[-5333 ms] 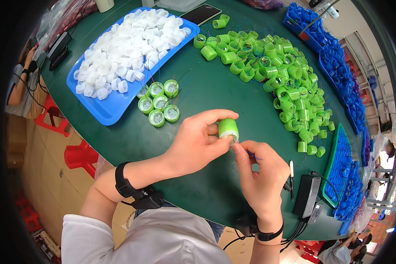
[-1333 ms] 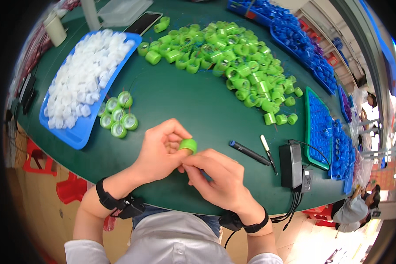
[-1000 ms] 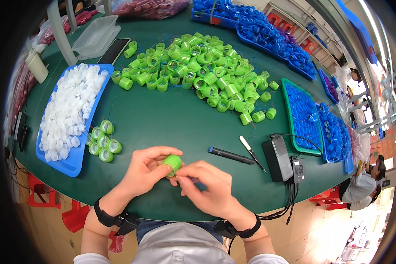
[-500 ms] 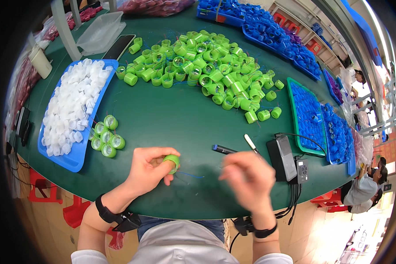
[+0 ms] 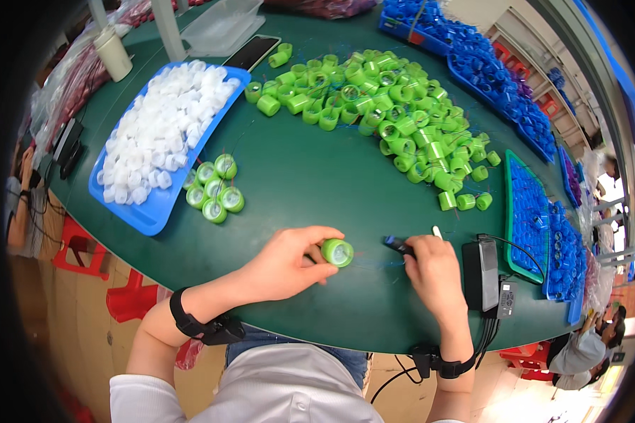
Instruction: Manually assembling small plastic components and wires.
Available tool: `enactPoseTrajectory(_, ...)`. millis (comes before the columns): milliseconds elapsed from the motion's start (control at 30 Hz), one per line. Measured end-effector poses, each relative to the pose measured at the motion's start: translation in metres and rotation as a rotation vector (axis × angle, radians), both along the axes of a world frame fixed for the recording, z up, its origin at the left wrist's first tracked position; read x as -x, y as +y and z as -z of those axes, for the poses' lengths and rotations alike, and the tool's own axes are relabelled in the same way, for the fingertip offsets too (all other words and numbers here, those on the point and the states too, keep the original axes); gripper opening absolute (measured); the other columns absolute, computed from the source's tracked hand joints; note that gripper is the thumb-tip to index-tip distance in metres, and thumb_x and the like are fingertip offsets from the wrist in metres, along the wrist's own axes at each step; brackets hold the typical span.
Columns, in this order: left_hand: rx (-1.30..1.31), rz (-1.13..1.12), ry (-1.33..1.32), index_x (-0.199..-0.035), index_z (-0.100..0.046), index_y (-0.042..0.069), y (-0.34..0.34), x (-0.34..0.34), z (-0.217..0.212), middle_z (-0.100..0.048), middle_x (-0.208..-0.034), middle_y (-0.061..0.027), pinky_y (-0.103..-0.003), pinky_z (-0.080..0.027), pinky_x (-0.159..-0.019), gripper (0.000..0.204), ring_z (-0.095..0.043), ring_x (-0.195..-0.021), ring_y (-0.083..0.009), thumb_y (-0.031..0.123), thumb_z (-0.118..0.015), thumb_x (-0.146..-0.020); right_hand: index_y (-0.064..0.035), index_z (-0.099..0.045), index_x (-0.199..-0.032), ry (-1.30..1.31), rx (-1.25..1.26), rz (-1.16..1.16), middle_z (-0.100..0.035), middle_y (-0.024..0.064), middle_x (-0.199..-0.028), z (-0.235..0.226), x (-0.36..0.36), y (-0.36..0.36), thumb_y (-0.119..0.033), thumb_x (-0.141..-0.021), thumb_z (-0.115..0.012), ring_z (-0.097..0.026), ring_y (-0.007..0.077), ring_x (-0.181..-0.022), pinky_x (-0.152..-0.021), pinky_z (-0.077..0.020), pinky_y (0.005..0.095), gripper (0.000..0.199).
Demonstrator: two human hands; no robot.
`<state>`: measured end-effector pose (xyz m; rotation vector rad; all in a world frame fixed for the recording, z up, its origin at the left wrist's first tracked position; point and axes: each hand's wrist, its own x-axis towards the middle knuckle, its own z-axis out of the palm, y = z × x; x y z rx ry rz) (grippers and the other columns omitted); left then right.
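Observation:
My left hand (image 5: 289, 264) pinches a green plastic cup (image 5: 337, 252) between thumb and fingers. Its open face is turned up and shows a pale, translucent inside. Thin red and blue wires trail from it to the right, over the tabletop. My right hand (image 5: 434, 271) is closed on a dark marker pen (image 5: 400, 245), whose blue-tipped end points left toward the cup. Just behind those fingers lies a white pen (image 5: 437, 232), partly hidden. Left of my left hand, several green cups (image 5: 214, 189) stand grouped together with pale insides facing up.
A large heap of green wired cups (image 5: 402, 120) covers the far middle of the green table (image 5: 289, 183). White caps fill a blue tray (image 5: 148, 224) at left. Trays of blue parts (image 5: 525, 211) line the right side. A black box with cables (image 5: 480, 275) stands beside my right hand.
My right hand has come down and closed on the marker pen. My left hand has turned the cup so its open face shows. The whole view has shifted.

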<state>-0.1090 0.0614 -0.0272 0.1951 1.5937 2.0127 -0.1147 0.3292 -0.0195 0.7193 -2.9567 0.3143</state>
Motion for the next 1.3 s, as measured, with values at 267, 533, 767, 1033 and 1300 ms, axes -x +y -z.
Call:
enactPoseTrajectory(267, 0.920, -0.232, 0.848, -0.103, -0.065, 0.006, -0.012, -0.037, 0.017, -0.051, -0.119, -0.0089, -0.042, -0.037, -0.085, 0.040, -0.045, -0.099, -0.0287, 0.020, -0.077, -0.067, -0.0060, -0.050, -0.077, -0.220, 1.628, -0.303, -0.055, 0.0077, -0.067, -0.050, -0.054, -0.032, -0.025, -0.089, -0.058, -0.047, 0.0193, -0.057, -0.058, -0.0409, 0.0308, 0.024)
enactPoseTrajectory(533, 0.952, -0.326, 0.736, -0.116, -0.054, 0.001, -0.004, -0.055, 0.016, -0.047, -0.123, -0.0121, -0.043, -0.036, -0.087, 0.065, -0.044, -0.106, -0.0327, 0.018, -0.080, -0.059, -0.0064, -0.037, -0.055, -0.561, 1.694, -0.513, -0.043, 0.0053, -0.055, -0.039, -0.035, -0.092, -0.063, -0.088, -0.042, -0.038, 0.0212, -0.048, -0.048, -0.0296, 0.0335, 0.066)
enactPoseTrajectory(767, 0.839, -0.416, 0.840, -0.102, -0.059, 0.002, -0.002, -0.051, 0.032, -0.054, -0.102, -0.0074, -0.041, -0.036, -0.076, 0.053, -0.050, -0.091, -0.0269, 0.011, -0.077, -0.054, -0.0085, -0.029, -0.051, -0.533, 1.572, -0.362, -0.033, 0.0017, -0.046, -0.017, -0.025, -0.127, -0.075, -0.082, -0.033, -0.029, 0.0176, -0.040, -0.041, -0.0222, 0.0296, 0.074)
enactPoseTrajectory(1033, 0.790, -0.457, 0.842, -0.095, -0.058, 0.000, -0.003, -0.049, 0.037, -0.053, -0.097, -0.0101, -0.041, -0.038, -0.074, 0.050, -0.050, -0.087, -0.0266, 0.014, -0.077, -0.051, -0.0070, -0.026, -0.054, -0.616, 1.374, -0.220, -0.031, 0.0022, -0.049, -0.012, -0.020, -0.132, -0.072, -0.084, -0.034, -0.031, 0.0186, -0.044, -0.043, -0.0239, 0.0290, 0.072)
enactPoseTrajectory(1300, 0.773, -0.498, 0.915, -0.083, -0.057, -0.002, 0.002, -0.048, 0.045, -0.054, -0.093, -0.0124, -0.037, -0.042, -0.067, 0.030, -0.051, -0.077, -0.0253, 0.012, -0.065, -0.058, -0.0105, -0.025, -0.051, -0.542, 1.389, -0.121, -0.026, -0.0020, -0.044, -0.005, -0.013, -0.148, -0.072, -0.084, -0.036, -0.021, 0.0136, -0.038, -0.041, -0.0140, 0.0287, 0.071)
